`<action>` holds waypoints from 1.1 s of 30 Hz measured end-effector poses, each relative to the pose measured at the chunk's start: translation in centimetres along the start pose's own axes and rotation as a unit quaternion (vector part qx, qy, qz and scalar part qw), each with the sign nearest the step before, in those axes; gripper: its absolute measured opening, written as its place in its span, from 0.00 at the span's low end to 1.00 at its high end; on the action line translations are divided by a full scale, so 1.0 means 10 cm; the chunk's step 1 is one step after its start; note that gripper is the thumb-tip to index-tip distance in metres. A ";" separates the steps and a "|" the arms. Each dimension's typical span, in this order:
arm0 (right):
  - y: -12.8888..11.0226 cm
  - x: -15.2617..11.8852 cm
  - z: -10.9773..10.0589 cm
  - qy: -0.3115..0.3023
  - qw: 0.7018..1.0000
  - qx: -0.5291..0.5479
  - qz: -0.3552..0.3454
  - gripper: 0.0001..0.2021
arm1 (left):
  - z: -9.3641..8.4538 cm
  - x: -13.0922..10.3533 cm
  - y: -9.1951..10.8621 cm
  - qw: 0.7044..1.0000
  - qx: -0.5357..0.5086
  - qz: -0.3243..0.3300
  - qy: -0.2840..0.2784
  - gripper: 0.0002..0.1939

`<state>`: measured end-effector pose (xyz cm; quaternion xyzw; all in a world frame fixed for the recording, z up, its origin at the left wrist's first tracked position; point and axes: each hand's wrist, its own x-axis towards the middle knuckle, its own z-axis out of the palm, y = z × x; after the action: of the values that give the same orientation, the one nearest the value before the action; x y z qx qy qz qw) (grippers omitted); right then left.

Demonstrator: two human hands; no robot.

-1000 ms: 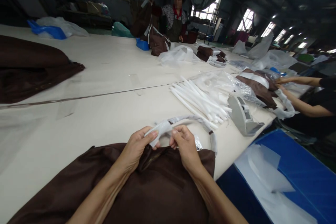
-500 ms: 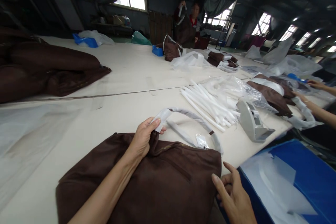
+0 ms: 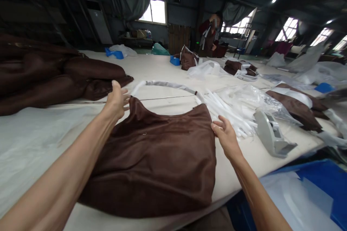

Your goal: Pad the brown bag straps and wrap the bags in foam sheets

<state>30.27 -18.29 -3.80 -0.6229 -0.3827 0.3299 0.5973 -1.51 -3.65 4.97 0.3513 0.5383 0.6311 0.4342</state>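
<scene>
A dark brown handbag (image 3: 159,158) lies flat on the white table in front of me, its small zip slit facing up. Its long handle (image 3: 170,85), wrapped in whitish film, arches away beyond the bag's top edge. At the bag's upper left corner is my left hand (image 3: 117,101), open, with the fingers spread and nothing held. My right hand (image 3: 225,135) is beside the upper right edge, thumb and fingers apart, the fingertips at or just touching the bag's side.
White foam-like sticks (image 3: 230,115) lie right of the bag, beside a grey tape dispenser (image 3: 273,135). More brown bags (image 3: 54,75) are heaped at left. A blue bin (image 3: 325,184) with white sheets stands below the table edge. Across the table, a person (image 3: 210,34) holds another bag.
My left hand has let go of the handle and moved left, its fingers spread. The bag now lies flatter and farther onto the table, its handle stretched away. My right hand has moved up along its side.
</scene>
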 end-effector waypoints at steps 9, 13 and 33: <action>0.39 -0.62 -0.31 -0.065 0.989 -0.119 -0.053 0.17 | -0.99 -0.95 -0.39 0.832 0.415 0.163 -0.331 0.25; 0.39 -0.97 -0.22 -0.143 0.961 -0.170 -0.162 0.25 | -1.10 -1.30 -0.70 0.724 0.498 0.285 -0.383 0.27; 0.41 -0.65 0.26 -0.058 0.982 0.133 0.121 0.22 | -0.53 -0.74 -0.10 0.967 0.138 -0.038 -0.212 0.22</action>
<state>25.14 -22.66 -8.33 -0.5597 -0.2913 0.4827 0.6074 -3.35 -12.46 3.25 0.5126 0.5289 0.4450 0.5094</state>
